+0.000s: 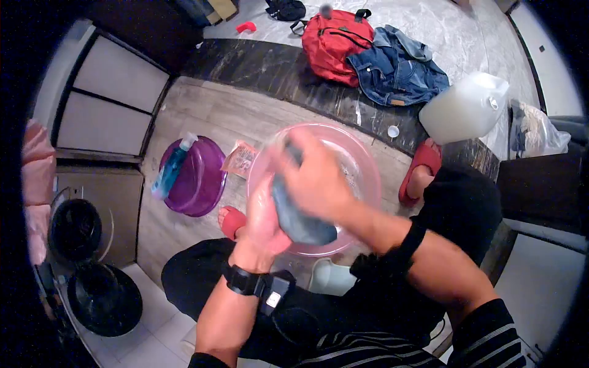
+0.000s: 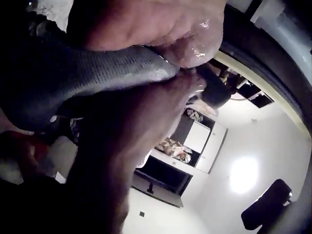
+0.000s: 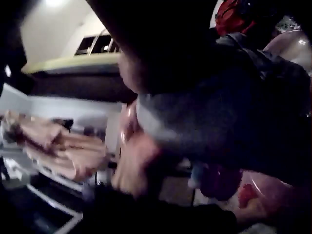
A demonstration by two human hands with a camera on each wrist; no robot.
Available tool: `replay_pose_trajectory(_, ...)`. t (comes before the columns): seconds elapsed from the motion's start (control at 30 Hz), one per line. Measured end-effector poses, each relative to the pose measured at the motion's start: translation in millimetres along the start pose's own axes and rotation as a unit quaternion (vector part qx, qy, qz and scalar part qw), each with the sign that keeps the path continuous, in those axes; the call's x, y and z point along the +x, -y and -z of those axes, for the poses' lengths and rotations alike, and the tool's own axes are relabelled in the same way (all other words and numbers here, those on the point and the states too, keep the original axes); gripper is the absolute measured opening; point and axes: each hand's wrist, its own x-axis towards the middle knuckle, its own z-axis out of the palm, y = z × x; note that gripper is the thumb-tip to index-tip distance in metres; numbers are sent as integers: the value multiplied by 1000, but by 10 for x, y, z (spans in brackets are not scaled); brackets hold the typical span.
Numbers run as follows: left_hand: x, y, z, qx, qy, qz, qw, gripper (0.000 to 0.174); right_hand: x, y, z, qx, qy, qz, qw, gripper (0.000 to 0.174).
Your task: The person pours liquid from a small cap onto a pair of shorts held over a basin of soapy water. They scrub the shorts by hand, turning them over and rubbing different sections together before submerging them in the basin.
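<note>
A wet grey ribbed sock (image 1: 305, 224) is held between both hands above a pink basin (image 1: 366, 168). My left hand (image 1: 265, 211) holds it from the left, its thumb side shiny with water. Across its top my right hand (image 1: 319, 178), blurred by motion, grips the cloth, and a bit of grey shows above the knuckles. In the left wrist view the ribbing of the sock (image 2: 107, 70) runs between the two hands. The right wrist view has the sock (image 3: 180, 114) stretched large in front, beside the left hand (image 3: 134, 163). Suds and water lie in the basin.
A purple basin (image 1: 211, 178) with a blue spray bottle (image 1: 175, 165) stands at left, near a printed packet (image 1: 240, 158). Behind are a red backpack (image 1: 334, 46), a denim garment (image 1: 399, 70) and a white jug (image 1: 463, 107). Red slippers (image 1: 420, 168) flank the pink basin.
</note>
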Motion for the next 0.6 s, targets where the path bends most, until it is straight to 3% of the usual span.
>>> replay_pose_trajectory(0.03, -1, 46, -53, -31, 9, 9, 999, 50, 123, -22, 35, 22, -32, -78, 996, 37)
replay_pose_trajectory(0.13, -14, -14, -32, -18, 40, 23, 999, 52, 223, -273, -37, 172, 18, -117, 978, 40)
replay_pose_trajectory(0.17, 7, -44, 36, -49, 59, 39, 996, 52, 179, -377, 15, 319, 83, -164, 930, 62)
replay_pose_trajectory(0.23, 51, -161, 31, -66, 77, -2, 995, 49, 117, -333, 56, 295, 83, -151, 940, 62)
replay_pose_trajectory(0.3, 66, -215, 46, -69, 47, -23, 996, 46, -35, -202, 120, 151, 106, -66, 981, 61)
replay_pose_trajectory(0.33, 73, -164, 102, -82, 68, -49, 993, 47, -193, -139, 7, 134, 72, 66, 986, 56)
replay_pose_trajectory(0.4, 115, -27, 208, -107, 110, -97, 983, 49, -295, -86, -39, -85, -4, 286, 954, 50)
replay_pose_trajectory(0.43, 133, 5, 219, -120, 132, -77, 981, 46, -259, -77, -26, -76, 3, 232, 970, 48)
replay_pose_trajectory(0.53, 15, -40, -166, -29, 33, 6, 999, 47, -8, -77, 114, -12, 1, 55, 998, 43)
replay_pose_trajectory(0.6, 24, -45, -215, -25, 81, 17, 996, 50, 188, -81, 201, 83, -25, -69, 994, 42)
